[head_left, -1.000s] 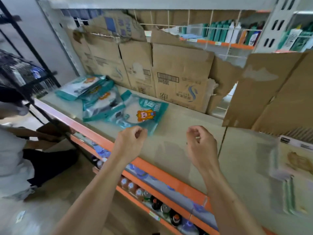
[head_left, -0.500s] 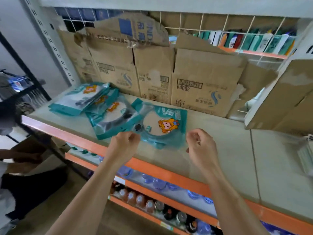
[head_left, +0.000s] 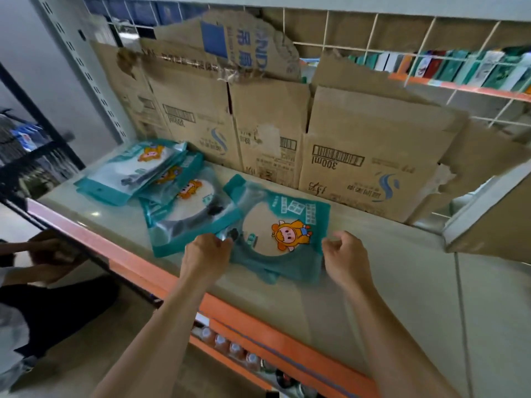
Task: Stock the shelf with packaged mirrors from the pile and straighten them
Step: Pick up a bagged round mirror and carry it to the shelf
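A teal packaged mirror with a cartoon figure lies flat on the pale shelf, over another pack beneath it. My left hand is closed on its left edge. My right hand is curled at its right edge, fingers touching the wrapper. To the left, more packaged mirrors lie overlapping: one pack beside the held one and a fanned stack near the shelf's left end.
Flattened cardboard boxes lean along the shelf's back against a wire grid. An orange rail edges the shelf front, with bottles on the level below. Another person crouches at the lower left. A cardboard divider stands at right.
Both hands have reached forward from above the shelf front to the nearest mirror pack and closed on its left and right edges. The view has shifted left, away from the packages at the right.
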